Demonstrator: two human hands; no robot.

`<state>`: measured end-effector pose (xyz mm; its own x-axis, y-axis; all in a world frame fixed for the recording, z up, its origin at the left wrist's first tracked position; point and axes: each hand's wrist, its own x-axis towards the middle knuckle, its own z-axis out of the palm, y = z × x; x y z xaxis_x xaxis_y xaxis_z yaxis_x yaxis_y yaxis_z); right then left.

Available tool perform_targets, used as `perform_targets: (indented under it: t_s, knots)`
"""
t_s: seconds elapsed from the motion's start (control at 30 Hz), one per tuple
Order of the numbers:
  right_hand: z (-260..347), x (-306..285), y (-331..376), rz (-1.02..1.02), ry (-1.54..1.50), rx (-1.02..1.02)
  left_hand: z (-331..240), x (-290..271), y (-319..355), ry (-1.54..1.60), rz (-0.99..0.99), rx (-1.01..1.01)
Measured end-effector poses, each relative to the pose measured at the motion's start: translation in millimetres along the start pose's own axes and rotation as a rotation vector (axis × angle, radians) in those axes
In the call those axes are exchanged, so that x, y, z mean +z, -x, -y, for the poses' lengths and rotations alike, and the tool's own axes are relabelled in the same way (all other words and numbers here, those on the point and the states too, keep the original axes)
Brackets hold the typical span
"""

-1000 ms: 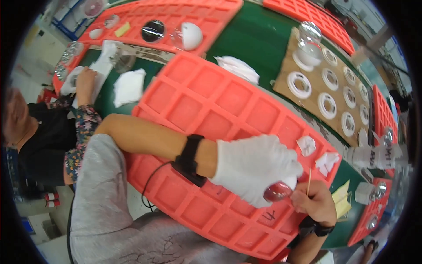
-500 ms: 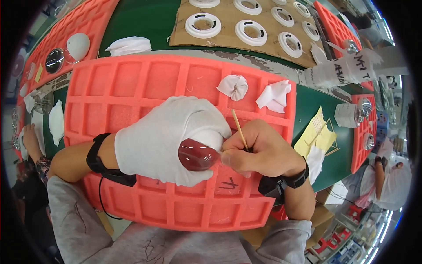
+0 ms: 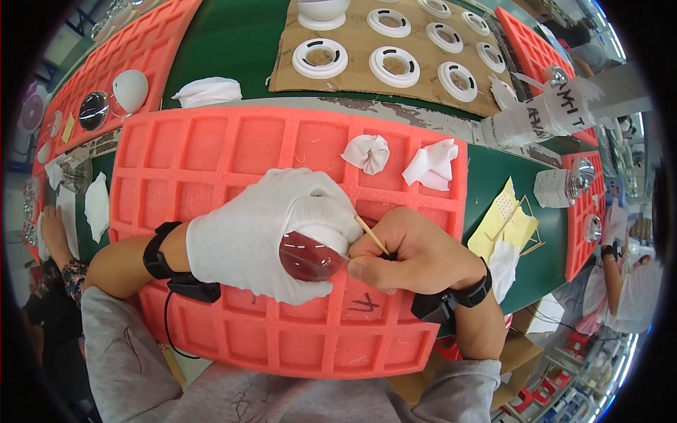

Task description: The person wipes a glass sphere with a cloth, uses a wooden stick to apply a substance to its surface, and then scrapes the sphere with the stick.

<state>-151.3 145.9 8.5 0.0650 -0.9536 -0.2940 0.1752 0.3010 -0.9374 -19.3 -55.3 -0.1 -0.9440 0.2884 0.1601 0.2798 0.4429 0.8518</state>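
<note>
My left hand point(image 3: 264, 233), in a white glove, grips a round white part with a shiny mirrored dome face point(image 3: 310, 257) that reflects red. My bare right hand point(image 3: 412, 254) pinches a thin wooden stick point(image 3: 371, 235) and holds its tip at the rim of the dome. Both hands rest above a salmon-red foam tray point(image 3: 211, 155) with square pockets. Each wrist wears a black band.
Two crumpled white wipes point(image 3: 367, 151) point(image 3: 431, 163) lie in tray pockets. A cardboard sheet point(image 3: 356, 77) holds several white rings. Yellow paper and sticks point(image 3: 509, 222) lie right on the green table. Other red trays sit left and right. Another person's hand point(image 3: 53, 229) is at left.
The view has swung toward the table's centre and steadied. My hands stay together over the tray, the stick still against the dome's edge.
</note>
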Motion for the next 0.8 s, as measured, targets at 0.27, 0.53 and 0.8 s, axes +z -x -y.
perform_targets:
  t_s: [0.27, 0.53, 0.8]
  knots:
    - [-2.1, -5.7, 1.5, 0.059, 0.051, -0.029, 1.7, 1.8, 0.6, -0.007, -0.029, 0.023]
    - [-3.8, -6.0, 4.9, 0.108, 0.016, -0.007, 1.4, 2.4, 2.9, -0.006, -0.002, 0.0]
    - [-13.9, -15.1, 3.5, 0.257, 0.117, -0.109, 0.5, 2.4, 1.4, 0.015, 0.002, -0.015]
